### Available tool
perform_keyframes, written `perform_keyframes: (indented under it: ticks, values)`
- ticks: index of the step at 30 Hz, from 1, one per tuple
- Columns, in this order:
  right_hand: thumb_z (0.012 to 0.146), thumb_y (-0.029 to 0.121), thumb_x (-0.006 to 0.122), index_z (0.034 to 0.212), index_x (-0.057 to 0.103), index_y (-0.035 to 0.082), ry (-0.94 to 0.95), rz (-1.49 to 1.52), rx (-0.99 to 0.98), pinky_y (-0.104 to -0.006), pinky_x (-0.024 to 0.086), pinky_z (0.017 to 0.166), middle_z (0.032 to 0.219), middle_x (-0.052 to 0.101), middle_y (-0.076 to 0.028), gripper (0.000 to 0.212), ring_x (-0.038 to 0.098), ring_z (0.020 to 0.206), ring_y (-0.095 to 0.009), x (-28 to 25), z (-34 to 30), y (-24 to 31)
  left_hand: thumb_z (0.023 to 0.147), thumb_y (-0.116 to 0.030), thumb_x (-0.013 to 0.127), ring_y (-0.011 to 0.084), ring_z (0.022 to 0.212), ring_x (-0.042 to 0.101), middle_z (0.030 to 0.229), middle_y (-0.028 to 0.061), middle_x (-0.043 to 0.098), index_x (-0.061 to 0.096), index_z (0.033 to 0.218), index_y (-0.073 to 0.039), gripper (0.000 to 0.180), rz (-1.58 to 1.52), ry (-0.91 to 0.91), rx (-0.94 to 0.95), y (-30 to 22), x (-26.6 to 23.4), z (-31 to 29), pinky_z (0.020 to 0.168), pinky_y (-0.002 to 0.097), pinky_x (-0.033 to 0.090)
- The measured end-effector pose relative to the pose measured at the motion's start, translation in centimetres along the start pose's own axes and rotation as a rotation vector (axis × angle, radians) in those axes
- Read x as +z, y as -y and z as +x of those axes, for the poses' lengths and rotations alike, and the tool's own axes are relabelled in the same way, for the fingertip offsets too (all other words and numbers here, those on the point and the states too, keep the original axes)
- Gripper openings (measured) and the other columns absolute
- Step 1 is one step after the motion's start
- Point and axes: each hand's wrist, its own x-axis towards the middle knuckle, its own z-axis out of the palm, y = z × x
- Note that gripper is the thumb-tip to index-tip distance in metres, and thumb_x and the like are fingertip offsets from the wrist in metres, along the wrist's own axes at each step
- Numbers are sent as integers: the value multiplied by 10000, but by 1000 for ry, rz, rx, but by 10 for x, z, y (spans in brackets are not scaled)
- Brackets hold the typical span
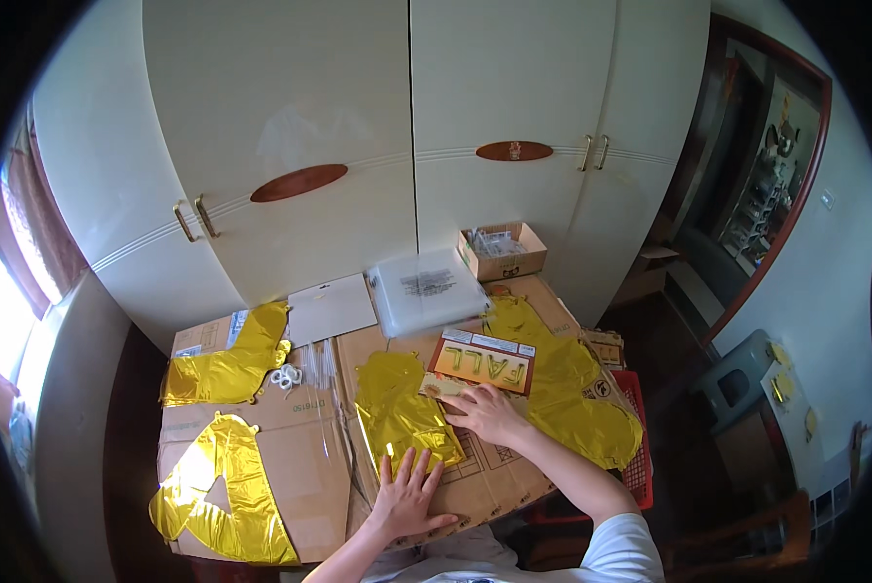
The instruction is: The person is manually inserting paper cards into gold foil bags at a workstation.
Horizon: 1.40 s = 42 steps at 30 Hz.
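Note:
A flat gold foil balloon (389, 394) lies uninflated on the cardboard in front of me. My left hand (412, 497) rests on its lower end, fingers spread and palm down, gripping nothing. Farther right, my right hand (487, 413) reaches over the balloon's right edge with its fingers stretched out, at the lower edge of a printed card (485, 361) in orange and red; whether the fingertips press on the card or the foil I cannot tell. More flat foil (562, 374) lies to the right, partly under the card.
At left are an L-shaped foil balloon (227, 364) and an A-shaped one (246, 496). White ribbon (285, 377), clear straws (319, 364), a grey sheet (332, 309), a stack of clear plastic bags (428, 291) and an open box (502, 253) lie behind. A red basket (633, 389) stands at right.

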Motion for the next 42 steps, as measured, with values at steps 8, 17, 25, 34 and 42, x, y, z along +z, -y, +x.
perform_keyframes:
  ticks: [8, 17, 25, 34, 42]
  values:
    - [892, 162, 512, 1182, 677, 262, -57, -6, 18, -469, 306, 1090, 1492, 403, 39, 349, 405, 1308, -232, 4, 0, 1, 770, -839, 412, 404, 1430, 244, 1527, 203, 319, 363, 1484, -94, 1033, -42, -15, 4, 1, -1, 0, 1098, 696, 104]
    - [904, 183, 514, 1192, 677, 237, -33, -16, 49, -481, 309, 1082, 1501, 404, 31, 335, 368, 1355, -248, 5, 14, 0, 775, -842, 393, 391, 1433, 249, 1534, 186, 321, 351, 1494, -115, 1024, -7, 9, -3, 0, -2, 0, 1091, 702, 111]
    - [899, 181, 526, 1184, 687, 214, -42, -56, 46, -481, 320, 1061, 1493, 424, 21, 329, 374, 1356, -258, 5, 22, 1, 779, -841, 386, 391, 1430, 258, 1530, 186, 328, 357, 1490, -114, 1018, 5, 6, -2, 0, -1, 0, 1090, 705, 112]
    - [904, 198, 533, 1178, 707, 228, -14, 6, 128, -520, 308, 1074, 1509, 418, 7, 325, 352, 1388, -285, 16, 44, -12, 780, -841, 386, 394, 1423, 273, 1523, 185, 343, 366, 1485, -107, 1018, -4, -13, 8, 1, 1, 0, 1089, 707, 112]
    - [866, 350, 611, 1166, 717, 221, 75, 207, 205, -524, 275, 1101, 1515, 416, -8, 344, 313, 1409, -295, 9, 53, -16, 781, -837, 394, 394, 1413, 287, 1514, 187, 353, 378, 1478, -107, 1010, -1, -36, 8, 2, 2, -1, 1086, 704, 124]
